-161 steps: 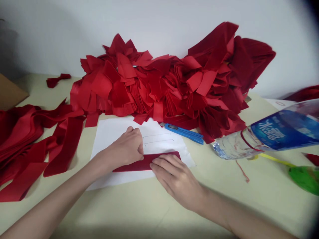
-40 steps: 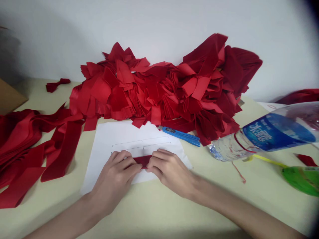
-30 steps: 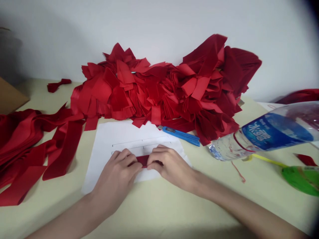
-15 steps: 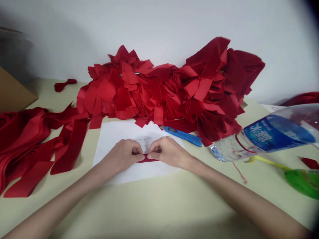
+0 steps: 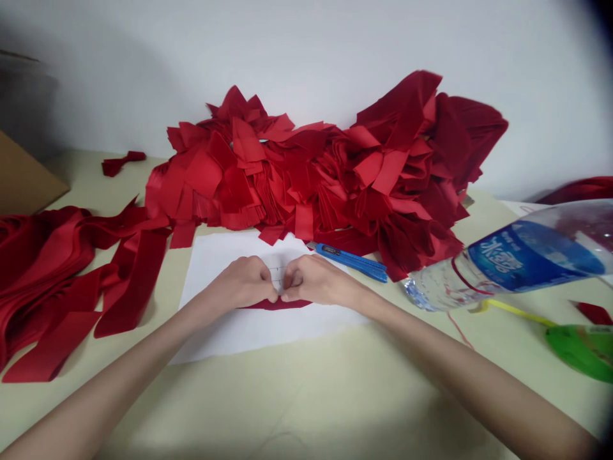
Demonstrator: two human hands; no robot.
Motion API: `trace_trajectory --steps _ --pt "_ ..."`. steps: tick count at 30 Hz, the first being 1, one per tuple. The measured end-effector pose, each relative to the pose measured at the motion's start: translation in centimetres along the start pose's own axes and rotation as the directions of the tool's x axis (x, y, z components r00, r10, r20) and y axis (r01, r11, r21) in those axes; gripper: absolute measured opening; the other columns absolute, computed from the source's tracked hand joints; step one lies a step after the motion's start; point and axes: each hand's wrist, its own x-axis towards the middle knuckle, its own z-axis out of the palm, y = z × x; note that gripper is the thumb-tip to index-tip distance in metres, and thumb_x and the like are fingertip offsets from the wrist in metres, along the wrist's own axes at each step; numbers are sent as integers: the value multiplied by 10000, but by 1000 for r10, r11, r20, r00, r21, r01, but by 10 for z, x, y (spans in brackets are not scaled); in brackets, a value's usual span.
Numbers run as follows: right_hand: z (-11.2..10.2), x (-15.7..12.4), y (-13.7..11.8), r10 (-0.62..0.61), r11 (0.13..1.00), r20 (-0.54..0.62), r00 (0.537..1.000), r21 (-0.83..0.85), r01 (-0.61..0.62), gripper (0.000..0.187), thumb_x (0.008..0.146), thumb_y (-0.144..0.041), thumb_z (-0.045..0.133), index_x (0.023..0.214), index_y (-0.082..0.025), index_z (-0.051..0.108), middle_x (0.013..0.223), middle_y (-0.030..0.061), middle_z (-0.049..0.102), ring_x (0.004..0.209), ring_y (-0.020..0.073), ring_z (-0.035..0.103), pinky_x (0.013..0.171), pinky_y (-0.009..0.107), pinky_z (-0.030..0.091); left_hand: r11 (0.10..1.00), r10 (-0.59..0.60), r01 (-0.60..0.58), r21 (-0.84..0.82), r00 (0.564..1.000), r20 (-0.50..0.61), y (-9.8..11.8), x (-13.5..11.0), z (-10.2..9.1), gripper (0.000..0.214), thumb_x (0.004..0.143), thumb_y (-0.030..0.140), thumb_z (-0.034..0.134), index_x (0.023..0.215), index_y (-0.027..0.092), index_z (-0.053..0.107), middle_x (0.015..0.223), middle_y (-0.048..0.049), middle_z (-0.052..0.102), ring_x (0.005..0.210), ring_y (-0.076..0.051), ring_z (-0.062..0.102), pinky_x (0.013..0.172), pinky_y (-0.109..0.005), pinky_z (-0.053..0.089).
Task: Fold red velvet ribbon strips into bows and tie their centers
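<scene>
Both hands meet over a sheet of white paper (image 5: pixel 211 338) that has thin ruled lines on it. Between them lies a dark red ribbon piece (image 5: pixel 275 305), mostly covered by the fingers. My left hand (image 5: pixel 246 281) pinches it from the left, fingers curled in. From the right, my right hand (image 5: pixel 316 281) pinches it too, thumb and forefinger close to the left hand's fingertips. Just beyond the right hand, a blue utility knife (image 5: pixel 352 260) rests at the paper's upper right edge.
Behind the paper rises a large heap of red ribbon pieces (image 5: pixel 306 172). Longer red ribbon strips (image 5: pixel 57 255) spread at the left, near a cardboard box (image 5: pixel 26 176). A plastic bottle (image 5: pixel 517 255) lies on the right, with a green object (image 5: pixel 582 351) and yellow strip (image 5: pixel 520 312) beside it.
Both hands have shifted slightly and their fingers are curled more tightly. More of the dark red ribbon piece shows below them, stretching out to either side.
</scene>
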Motion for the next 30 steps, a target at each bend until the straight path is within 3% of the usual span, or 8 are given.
trace_trajectory --steps 4,7,11,15,17,20,27,30 --pt "-8 10 -4 -4 998 67 998 -68 8 141 593 -248 743 700 -169 697 644 6 660 585 130 576 493 212 366 998 -29 29 64 1000 -5 6 9 -2 109 528 271 616 460 192 583 464 22 484 439 -117 396 428 -255 238" --pt "-10 9 -4 -62 993 78 995 -92 69 103 620 -226 738 697 -177 691 635 -7 652 582 120 569 511 210 360 996 -1 1 85 1000 9 7 10 -3 84 524 219 599 452 189 570 438 27 480 406 -109 388 416 -253 244" --pt "-3 -4 3 -176 979 23 984 -102 177 72 737 -201 671 807 -189 659 635 -36 630 604 103 556 562 206 360 987 146 -144 76 989 -15 1 -4 3 108 642 208 534 561 200 604 522 24 565 480 -127 468 471 -253 329" --pt "7 -16 9 -272 953 -62 960 -158 259 125 828 -163 581 948 -179 611 741 -12 638 692 121 567 633 228 389 964 255 -240 118 958 -132 -8 -20 13 151 760 190 488 655 203 596 648 9 615 625 -163 524 588 -288 370" --pt "13 -21 11 -376 903 -107 920 -266 338 107 861 -165 543 945 -166 608 826 20 637 782 143 571 695 254 411 937 333 -300 179 921 -200 -13 -25 18 173 802 171 472 685 201 596 681 0 617 671 -177 529 631 -311 378" --pt "19 -25 14 -519 780 -99 849 -460 424 143 899 -156 476 871 -151 616 831 42 607 802 154 546 726 276 422 844 515 -435 315 820 -248 -20 -27 25 195 851 143 461 723 193 599 698 4 620 693 -172 538 677 -328 389" --pt "30 -32 21 -691 511 -34 722 -729 456 166 906 -117 435 833 -146 581 844 32 579 793 164 488 677 286 393 616 760 -567 547 612 -221 -34 -34 33 253 899 71 409 804 154 628 745 -28 629 727 -178 525 629 -323 354" --pt "31 -35 22 -742 420 26 670 -761 494 156 913 -120 428 862 -158 570 858 20 577 814 159 485 685 286 386 548 804 -602 581 571 -167 -36 -38 33 250 908 63 390 872 138 626 766 -38 618 727 -180 509 616 -324 355"
